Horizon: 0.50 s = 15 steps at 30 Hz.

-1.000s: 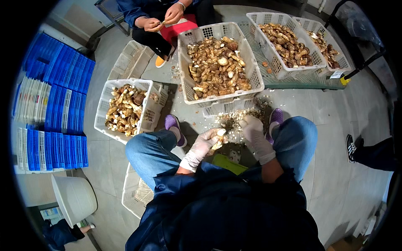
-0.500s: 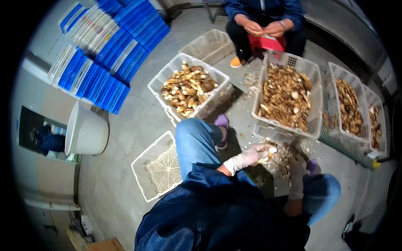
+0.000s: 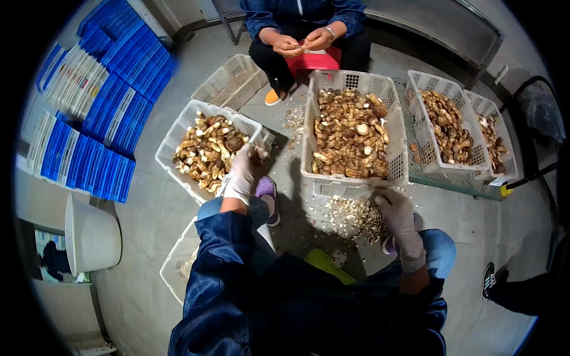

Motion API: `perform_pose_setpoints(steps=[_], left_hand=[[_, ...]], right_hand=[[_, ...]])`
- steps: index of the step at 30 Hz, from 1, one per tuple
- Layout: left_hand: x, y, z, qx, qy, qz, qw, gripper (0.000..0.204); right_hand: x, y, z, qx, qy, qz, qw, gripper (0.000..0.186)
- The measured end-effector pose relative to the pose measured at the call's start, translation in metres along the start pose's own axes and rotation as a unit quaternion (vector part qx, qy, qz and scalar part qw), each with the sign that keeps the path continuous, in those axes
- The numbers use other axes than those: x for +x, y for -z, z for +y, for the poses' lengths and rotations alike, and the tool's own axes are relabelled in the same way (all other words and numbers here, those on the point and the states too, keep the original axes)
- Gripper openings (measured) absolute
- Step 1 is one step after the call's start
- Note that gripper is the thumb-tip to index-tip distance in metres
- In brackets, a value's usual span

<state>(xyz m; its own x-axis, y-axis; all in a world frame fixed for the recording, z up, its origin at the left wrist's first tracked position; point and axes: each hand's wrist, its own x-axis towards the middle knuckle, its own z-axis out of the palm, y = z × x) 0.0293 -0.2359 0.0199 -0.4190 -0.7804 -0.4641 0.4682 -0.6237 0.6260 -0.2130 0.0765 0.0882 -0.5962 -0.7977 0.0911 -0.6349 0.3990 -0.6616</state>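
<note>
My left hand (image 3: 240, 175), in a whitish glove, is at the right side of a white crate (image 3: 172, 178) heaped with mushrooms (image 3: 208, 148) with pale stems. Its fingers are curled, and a brownish mushroom (image 3: 259, 154) shows at the fingertips, partly hidden. My right hand (image 3: 399, 216), also gloved, hangs above a pile of pale trimmings (image 3: 350, 216) on the floor. Those fingers are bent closed; whatever they grip is hidden. Just beyond it stands a larger crate (image 3: 396, 139) full of brown mushrooms (image 3: 350, 133).
Two more mushroom crates (image 3: 415, 80) stand on the right. Across from me a co-worker (image 3: 306, 24) sits working with both hands. An empty-looking crate (image 3: 231, 80) is at the back, another (image 3: 175, 261) beside my left leg. Blue crates (image 3: 89, 142) and a white tub (image 3: 92, 237) are left.
My left hand has gone from above the trimmings, where it held a mushroom, to the left mushroom crate. My right hand stays over the trimmings. The view has turned to the right.
</note>
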Motion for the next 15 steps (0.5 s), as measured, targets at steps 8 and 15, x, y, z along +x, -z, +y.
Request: perform_pose_setpoints(steps=[8,15], left_hand=[[0.05,-0.14,-0.169,0.707,-0.071,-0.148,0.688,0.05],[0.177,-0.177,-0.258,0.885,-0.323,-0.214,0.259,0.057]], right_hand=[[0.019,-0.012,0.075,-0.156,0.169,0.05,0.972,0.01],[0.032,0.0,0.053,-0.069,0.137,-0.036,0.988,0.012]])
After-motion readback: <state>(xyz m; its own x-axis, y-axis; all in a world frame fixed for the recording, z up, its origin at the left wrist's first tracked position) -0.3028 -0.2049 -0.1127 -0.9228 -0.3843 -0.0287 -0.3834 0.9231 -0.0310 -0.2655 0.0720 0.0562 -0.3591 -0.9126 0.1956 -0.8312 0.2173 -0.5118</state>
